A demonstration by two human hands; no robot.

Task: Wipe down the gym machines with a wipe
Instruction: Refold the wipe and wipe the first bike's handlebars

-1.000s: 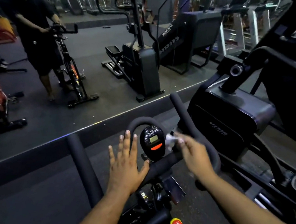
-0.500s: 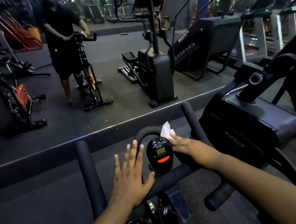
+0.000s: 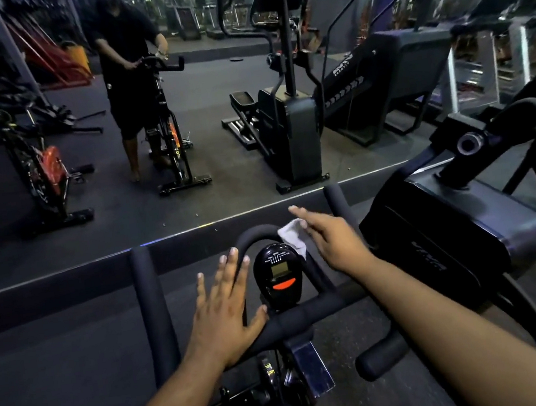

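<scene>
Left hand [image 3: 221, 314]: flat, fingers straight, resting on the bar [image 3: 308, 313] left of the console [image 3: 277, 274], holding nothing.
Right hand [image 3: 332, 238]: fingers extended, pressing the wipe [image 3: 293, 233] on the loop [image 3: 257, 233], upper right of the console.
Wipe: white, crumpled, under the right fingers at the loop's top right.
Done: cannot tell which parts are already clean.
Left, by judgement: rest of this bike's bars, then the stepper [image 3: 453, 246] at right and other machines.
</scene>
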